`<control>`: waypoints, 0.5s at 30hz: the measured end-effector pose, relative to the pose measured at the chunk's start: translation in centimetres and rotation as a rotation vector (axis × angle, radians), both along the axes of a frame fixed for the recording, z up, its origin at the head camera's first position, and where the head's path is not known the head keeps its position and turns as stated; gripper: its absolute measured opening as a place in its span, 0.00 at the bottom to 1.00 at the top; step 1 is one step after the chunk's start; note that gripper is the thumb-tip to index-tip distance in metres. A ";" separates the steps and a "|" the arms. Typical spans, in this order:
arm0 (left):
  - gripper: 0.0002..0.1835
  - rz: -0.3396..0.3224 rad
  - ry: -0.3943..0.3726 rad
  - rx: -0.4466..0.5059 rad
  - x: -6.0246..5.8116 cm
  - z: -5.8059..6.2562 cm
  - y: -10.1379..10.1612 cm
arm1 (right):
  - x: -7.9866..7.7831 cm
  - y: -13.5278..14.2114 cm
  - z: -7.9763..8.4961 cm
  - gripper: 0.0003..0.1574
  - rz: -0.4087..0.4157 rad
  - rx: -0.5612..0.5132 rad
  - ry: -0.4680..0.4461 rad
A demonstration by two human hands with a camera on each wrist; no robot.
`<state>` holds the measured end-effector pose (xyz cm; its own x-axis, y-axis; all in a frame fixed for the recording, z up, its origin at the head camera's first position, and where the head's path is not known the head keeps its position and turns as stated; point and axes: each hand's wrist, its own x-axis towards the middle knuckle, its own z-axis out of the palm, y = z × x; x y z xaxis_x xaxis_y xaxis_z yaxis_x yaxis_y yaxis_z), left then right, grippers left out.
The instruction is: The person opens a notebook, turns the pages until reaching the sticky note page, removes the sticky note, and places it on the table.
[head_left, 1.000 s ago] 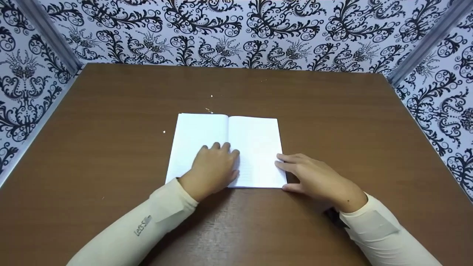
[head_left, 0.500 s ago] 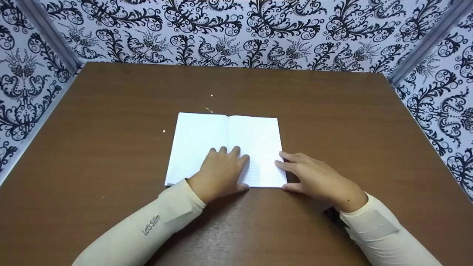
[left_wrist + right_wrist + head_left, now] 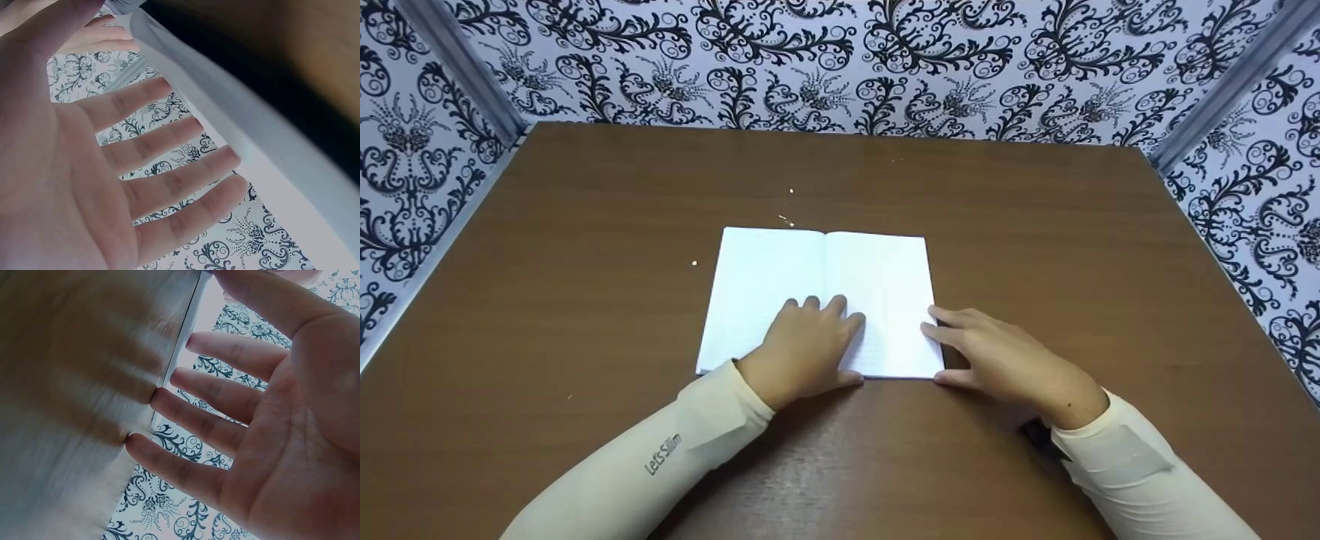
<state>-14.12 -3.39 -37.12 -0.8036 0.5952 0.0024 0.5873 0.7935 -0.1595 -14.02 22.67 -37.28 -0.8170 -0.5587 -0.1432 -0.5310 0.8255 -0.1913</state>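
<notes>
An open notebook point(image 3: 877, 277) with white, faintly lined pages lies flat on the brown table. Across its lower middle, near the crease, my left hand point(image 3: 810, 345) rests with fingers spread, the fingertips touching the pages and the thumb at the bottom edge. In the left wrist view the left hand point(image 3: 129, 169) has nearly straight fingers against the white paper point(image 3: 270, 163). At the notebook's lower right side, my right hand point(image 3: 1005, 356) touches the edge with its fingertips and thumb. The right wrist view has the right hand point(image 3: 253, 422) with extended fingers, some tips on the table.
The brown table point(image 3: 585, 322) extends around the notebook on all sides. Small pale crumbs point(image 3: 787, 220) lie just behind it, and a white speck point(image 3: 694, 263) sits to its left. Black-and-white patterned walls point(image 3: 840, 67) border the table at the back and sides.
My left hand has slid a little to the right across the notebook pages, its thumb now at the bottom edge. The right hand has stayed in place at the notebook's right edge.
</notes>
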 end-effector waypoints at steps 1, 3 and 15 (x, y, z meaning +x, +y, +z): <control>0.38 -0.006 -0.002 0.010 -0.1 0.0 -0.1 | 0.0 0.0 0.0 0.40 0.000 0.000 0.000; 0.37 -0.020 0.000 0.026 -0.2 0.0 -0.3 | 0.0 0.0 0.0 0.40 0.002 -0.003 0.003; 0.35 -0.064 -0.039 0.072 -0.5 0.1 -1.1 | -0.2 0.1 -0.1 0.44 0.017 -0.006 0.005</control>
<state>-14.62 -4.45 -37.06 -0.7644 0.6445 0.0166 0.6416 0.7629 -0.0790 -14.25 22.80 -37.35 -0.8081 -0.5732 -0.1359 -0.5456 0.8152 -0.1941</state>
